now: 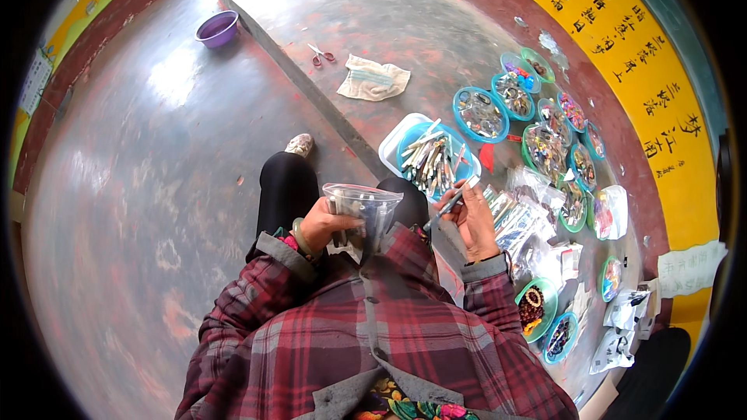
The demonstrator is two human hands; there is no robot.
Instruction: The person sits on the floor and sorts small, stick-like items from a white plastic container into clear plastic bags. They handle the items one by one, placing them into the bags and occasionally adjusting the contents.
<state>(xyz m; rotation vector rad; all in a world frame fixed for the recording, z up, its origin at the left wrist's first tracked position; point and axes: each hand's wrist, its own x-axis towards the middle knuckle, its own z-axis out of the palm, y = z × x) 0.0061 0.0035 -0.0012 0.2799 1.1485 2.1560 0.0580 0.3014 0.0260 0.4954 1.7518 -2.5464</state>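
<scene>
My left hand (320,227) is closed round the side of a clear zip bag (378,208) in front of my lap. The bag's mouth faces up, and some dark slim items show low inside it. In my right hand (476,224), a dark slim pen (448,204) is pinched between thumb and fingers, slanting down toward the bag but apart from it. Just beyond that hand sits a white tub (387,149) with a blue basin in it, heaped with pens (429,163). Plastic packs of pens (510,218) lie right of my hand.
Several round baskets of small goods, one a blue basket (457,120), spread over the floor at right. Beads fill a green basket (554,295) nearer me. Farther off lie a cloth (373,79), scissors (321,55) and a purple basin (218,29).
</scene>
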